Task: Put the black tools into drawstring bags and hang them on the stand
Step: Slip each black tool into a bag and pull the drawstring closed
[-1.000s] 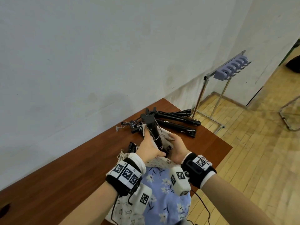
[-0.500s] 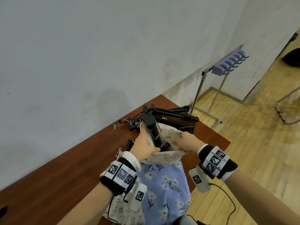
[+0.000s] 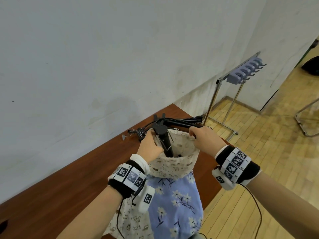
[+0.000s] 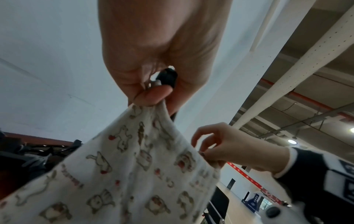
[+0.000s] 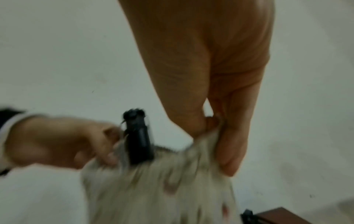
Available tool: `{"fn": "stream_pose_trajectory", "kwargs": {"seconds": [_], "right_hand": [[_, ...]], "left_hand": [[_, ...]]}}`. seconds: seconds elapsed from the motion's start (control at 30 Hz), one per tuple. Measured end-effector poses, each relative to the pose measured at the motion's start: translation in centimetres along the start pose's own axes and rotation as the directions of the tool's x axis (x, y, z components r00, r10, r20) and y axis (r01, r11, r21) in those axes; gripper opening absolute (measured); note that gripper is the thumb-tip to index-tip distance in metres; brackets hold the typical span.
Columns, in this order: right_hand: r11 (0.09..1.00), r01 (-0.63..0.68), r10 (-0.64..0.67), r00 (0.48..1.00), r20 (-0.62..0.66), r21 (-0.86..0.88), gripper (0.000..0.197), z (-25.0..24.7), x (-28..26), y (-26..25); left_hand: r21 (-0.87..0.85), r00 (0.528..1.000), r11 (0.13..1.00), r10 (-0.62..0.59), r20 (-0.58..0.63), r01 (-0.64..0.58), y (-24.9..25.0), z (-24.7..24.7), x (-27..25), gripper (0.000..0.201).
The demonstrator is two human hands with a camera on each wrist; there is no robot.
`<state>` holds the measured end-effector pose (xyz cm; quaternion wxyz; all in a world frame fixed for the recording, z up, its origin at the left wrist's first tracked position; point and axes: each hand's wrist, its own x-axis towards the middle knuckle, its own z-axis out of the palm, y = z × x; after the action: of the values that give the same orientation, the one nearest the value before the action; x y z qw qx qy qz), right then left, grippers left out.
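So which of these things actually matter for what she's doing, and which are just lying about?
Part of the job:
- cream printed bag, its rim held by the left hand and right hand
- black tool standing in the bag
- other black tools on the table
- blue floral bag
- stand with hooks

Just lying about:
- metal frame on the floor
- dark object far right

The head camera looks down over the table's [image 3: 72,183] far corner. Both wrist cameras look upward, close under the printed bag's [image 4: 134,174] mouth, which all three views share.
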<state>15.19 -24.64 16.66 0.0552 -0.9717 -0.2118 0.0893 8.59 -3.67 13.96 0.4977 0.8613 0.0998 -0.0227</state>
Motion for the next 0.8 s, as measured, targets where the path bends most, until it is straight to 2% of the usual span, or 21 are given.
{"fn": "stream_pose_trajectory", "kwargs": {"seconds": [0.07, 0.1, 0.2, 0.27, 0.3, 0.37, 0.43, 0.5, 0.53, 0.6, 0.7, 0.73, 0.77, 0.8], "right_hand": [[0.997, 0.006, -0.007, 1.000, 0.020, 0.083, 0.022, -0.8, 0.0, 0.6], [0.984, -0.013, 0.010, 1.000, 0.015, 0.177, 0.023, -1.0, 0.0, 0.9], [0.853, -0.140, 0.176, 0.984, -0.026, 0.503, 0.028, -0.8, -0.1, 1.9], [0.729, -0.225, 0.256, 0.965, 0.048, 0.646, 0.031, -0.9, -0.3, 2.1], [0.637, -0.266, 0.269, 0.956, 0.114, 0.723, 0.032, -1.2, -0.5, 2.0], [0.338, -0.342, 0.230, 0.934, 0.275, 0.877, 0.032, -1.8, -0.7, 1.7], [0.033, -0.388, 0.134, 0.915, 0.381, 0.921, 0.034, -2.4, -0.9, 1.6], [-0.155, -0.402, 0.061, 0.908, 0.415, 0.902, 0.033, -3.0, -1.0, 1.7], [-0.210, -0.386, 0.057, 0.912, 0.406, 0.898, 0.031, -3.5, -0.9, 1.7], [-0.259, -0.329, 0.073, 0.931, 0.358, 0.908, 0.028, -4.8, -0.9, 1.5], [-0.264, -0.261, 0.055, 0.957, 0.284, 0.929, 0.026, -7.0, -1.2, 0.8], [-0.234, -0.247, 0.038, 0.964, 0.263, 0.940, 0.024, -7.6, -1.2, 0.6], [-0.154, -0.231, 0.030, 0.971, 0.238, 0.961, 0.021, -8.2, -1.3, 0.3], [0.013, -0.203, 0.045, 0.978, 0.202, 0.979, 0.015, -8.5, -1.3, 0.1]], "left_hand": [[-0.008, 1.000, 1.000, 0.010, -0.010, -0.010, 0.1, -0.5, 0.1, 0.049], [0.010, 1.000, 1.000, 0.015, 0.004, -0.015, 0.1, -0.5, 0.2, 0.053], [0.128, 0.992, 0.991, 0.028, 0.122, -0.043, 0.2, -0.5, 0.6, 0.091], [0.083, 0.979, 0.995, 0.043, 0.201, -0.061, 0.6, -0.3, 0.8, 0.106], [0.033, 0.974, 0.997, 0.059, 0.218, -0.068, 0.8, -0.2, 0.9, 0.110], [-0.028, 0.976, 0.996, 0.089, 0.197, -0.085, 1.0, 0.3, 1.1, 0.108], [0.005, 0.987, 0.995, 0.096, 0.128, -0.097, 1.2, 0.7, 1.4, 0.090], [0.060, 0.996, 0.995, 0.072, 0.060, -0.076, 1.2, 1.0, 1.7, 0.072], [0.082, 0.997, 0.994, 0.065, 0.052, -0.069, 1.3, 1.2, 1.7, 0.066], [0.137, 0.995, 0.986, 0.085, 0.054, -0.092, 1.4, 1.4, 1.6, 0.055], [0.138, 0.994, 0.984, 0.104, 0.036, -0.108, 1.5, 2.1, 1.5, 0.044], [0.145, 0.995, 0.984, 0.097, 0.038, -0.101, 1.5, 2.3, 1.4, 0.045], [0.156, 0.995, 0.983, 0.088, 0.044, -0.094, 1.5, 2.5, 1.4, 0.047], [0.162, 0.995, 0.983, 0.080, 0.052, -0.087, 1.4, 2.6, 1.4, 0.047]]}}
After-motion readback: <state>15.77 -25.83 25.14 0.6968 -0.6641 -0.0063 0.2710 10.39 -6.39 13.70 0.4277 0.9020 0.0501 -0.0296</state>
